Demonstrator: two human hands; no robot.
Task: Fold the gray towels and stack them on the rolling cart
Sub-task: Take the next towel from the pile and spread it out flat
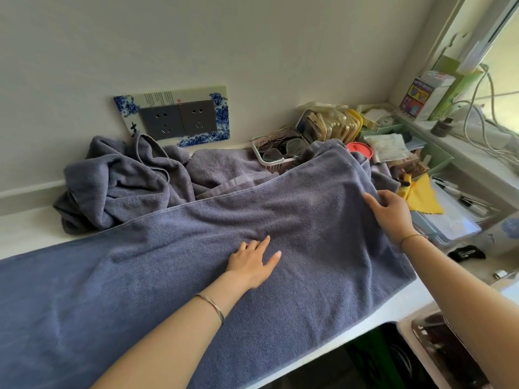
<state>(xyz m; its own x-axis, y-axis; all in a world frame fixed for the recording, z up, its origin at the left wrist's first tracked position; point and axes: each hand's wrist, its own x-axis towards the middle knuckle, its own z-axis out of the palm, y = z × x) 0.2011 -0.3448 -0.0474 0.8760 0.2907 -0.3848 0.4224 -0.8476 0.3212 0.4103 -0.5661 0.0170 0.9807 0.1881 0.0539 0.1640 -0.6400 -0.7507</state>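
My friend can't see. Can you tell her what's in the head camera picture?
A person spreads a gray towel on a white counter, left hand flat on it, right hand gripping its right edge. Crumpled gray towels lie behind.

Single head-worn wide-angle view, looked forward and down from close above the white bench (25,234), faced toward the pale wall, slightly tilted; window corner caught at right, edges bowed.

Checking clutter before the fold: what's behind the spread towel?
Behind the spread towel: a crumpled towel pile and a basket of glasses. Its raised right end hides the basket's near side and whatever lies beneath.
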